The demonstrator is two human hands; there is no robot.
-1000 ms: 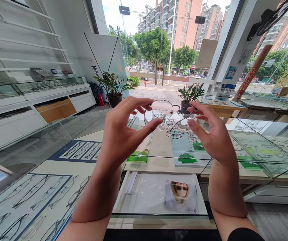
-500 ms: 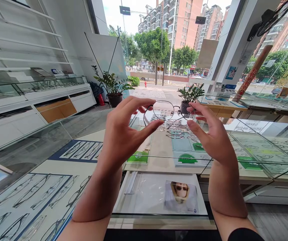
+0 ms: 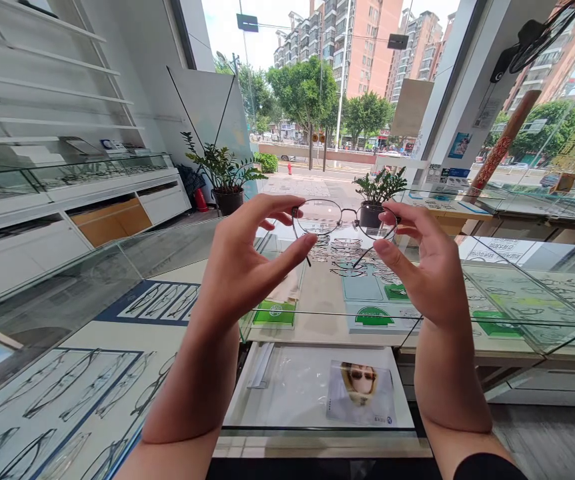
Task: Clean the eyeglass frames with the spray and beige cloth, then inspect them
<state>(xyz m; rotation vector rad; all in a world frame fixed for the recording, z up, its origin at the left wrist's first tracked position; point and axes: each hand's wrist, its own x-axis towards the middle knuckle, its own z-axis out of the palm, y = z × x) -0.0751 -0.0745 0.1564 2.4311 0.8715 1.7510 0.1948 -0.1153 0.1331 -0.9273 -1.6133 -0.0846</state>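
The left hand [image 3: 245, 257] and right hand [image 3: 425, 267] gripped the eyeglasses [image 3: 348, 210] endwise, long axis crosswise, nearly level, temples [image 3: 362, 258] slanting downward.

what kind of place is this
Most likely an eyewear shop or optician's: rows of eyeglass frames lie in a glass display counter, a print shows someone in sunglasses, and round thin-rimmed eyeglasses are held up in front.

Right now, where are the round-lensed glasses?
In the head view, the glasses are just right of centre, held up between the left hand and the right hand, above the glass counter.
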